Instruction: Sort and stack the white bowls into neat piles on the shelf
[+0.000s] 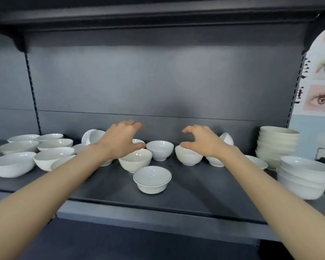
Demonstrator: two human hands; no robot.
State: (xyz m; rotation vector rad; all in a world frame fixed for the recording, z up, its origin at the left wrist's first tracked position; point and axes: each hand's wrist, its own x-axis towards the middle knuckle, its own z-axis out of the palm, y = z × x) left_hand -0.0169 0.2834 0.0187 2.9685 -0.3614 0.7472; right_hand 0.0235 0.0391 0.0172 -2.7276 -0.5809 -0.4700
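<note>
Both hands reach in over the middle of the shelf [176,196]. The left hand [120,139] and the right hand [201,141] hover with fingers spread and curved, holding nothing. The right thumb sits at the rim of a small bowl [188,156], but I cannot tell whether it touches.

Two bowls lie on their sides at the back and look likely to roll if a wrist brushes them: the left tipped bowl [92,136] and the right tipped bowl [227,138]. The small bowls stand crowded, several seemingly rim to rim, so lifting one carelessly could knock or chip a neighbour.

About nine small bowls sit mid-frame, counting the tipped pair, and some are partly hidden. Roughly nine wide bowls [12,164] lie loose at the left. One shallow bowl [257,162] sits right of centre. Two piles stand at the right: the tall back stack [278,145] and the front stack [304,177].
</note>
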